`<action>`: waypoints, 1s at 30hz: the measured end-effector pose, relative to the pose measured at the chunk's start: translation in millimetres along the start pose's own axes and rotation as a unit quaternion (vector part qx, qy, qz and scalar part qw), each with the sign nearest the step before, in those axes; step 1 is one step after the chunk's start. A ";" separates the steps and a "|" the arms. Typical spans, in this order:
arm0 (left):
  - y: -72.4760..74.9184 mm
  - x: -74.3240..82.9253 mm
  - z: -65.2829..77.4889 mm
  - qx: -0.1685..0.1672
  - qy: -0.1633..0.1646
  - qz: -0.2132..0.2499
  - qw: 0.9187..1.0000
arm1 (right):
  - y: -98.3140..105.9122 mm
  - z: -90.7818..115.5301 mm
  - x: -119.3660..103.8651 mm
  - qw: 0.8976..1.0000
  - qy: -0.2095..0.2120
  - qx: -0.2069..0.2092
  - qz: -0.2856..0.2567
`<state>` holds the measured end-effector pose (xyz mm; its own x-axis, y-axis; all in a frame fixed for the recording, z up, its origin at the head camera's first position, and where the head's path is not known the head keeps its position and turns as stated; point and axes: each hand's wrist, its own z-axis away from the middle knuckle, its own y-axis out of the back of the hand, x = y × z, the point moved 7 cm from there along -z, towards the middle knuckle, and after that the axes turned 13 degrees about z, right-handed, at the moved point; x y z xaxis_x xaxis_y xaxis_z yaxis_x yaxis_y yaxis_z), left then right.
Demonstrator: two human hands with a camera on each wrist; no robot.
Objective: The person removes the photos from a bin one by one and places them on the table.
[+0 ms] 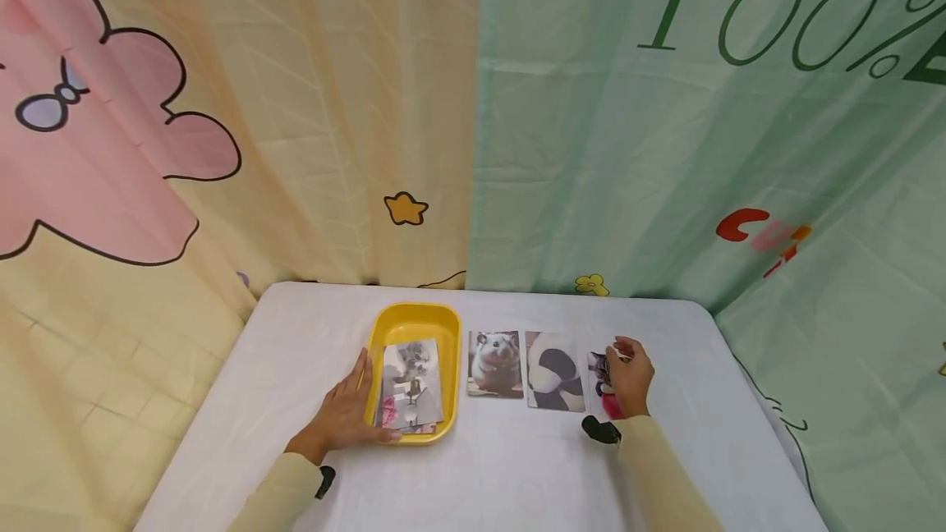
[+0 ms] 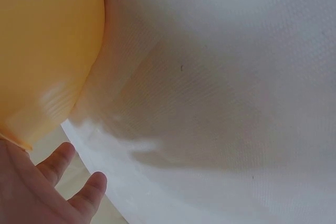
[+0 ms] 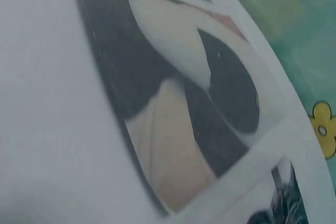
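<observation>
A yellow tray (image 1: 452,368) holds a loose pile of photo cards (image 1: 414,376). My left hand (image 1: 343,413) rests against its left side and near corner, fingers extended; in the left wrist view two fingers point past the tray's outer wall (image 2: 52,40). To the right of the tray lie a hamster photo card (image 1: 495,364) and a panda photo card (image 1: 554,372), side by side. My right hand (image 1: 631,376) holds a third photo card (image 1: 597,368) at its upper part, covering much of it. That card shows a dark animal and something pink. In the right wrist view the fingers are out of sight.
A white cloth covers the table (image 1: 502,483). Behind it hang a cream printed curtain (image 1: 332,146) and a green one (image 1: 591,146), close to the far table edge. Dark bands are on both wrists.
</observation>
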<state>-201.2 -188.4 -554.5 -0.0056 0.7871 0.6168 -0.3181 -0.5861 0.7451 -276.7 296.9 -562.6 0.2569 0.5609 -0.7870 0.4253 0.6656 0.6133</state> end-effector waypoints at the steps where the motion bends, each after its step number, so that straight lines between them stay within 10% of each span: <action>1: 0.1 0.2 -0.3 0.000 0.000 -0.002 1.000 | -4.1 3.0 -7.2 1.000 0.004 -0.010 -0.007; 12: -1.2 -3.2 -4.4 0.008 0.001 -0.003 1.000 | -61.6 34.7 -69.6 0.991 0.087 -0.073 -0.065; 30: -1.3 -2.2 -3.4 0.005 -0.007 -0.016 1.000 | -160.0 105.4 -177.4 0.939 0.208 -0.261 -0.079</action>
<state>-204.1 -188.7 -557.7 0.0184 0.8030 0.5957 -0.3085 -0.5621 0.7674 -299.0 38.9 -528.3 -0.1814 0.5061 -0.8432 -0.0822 0.8466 0.5258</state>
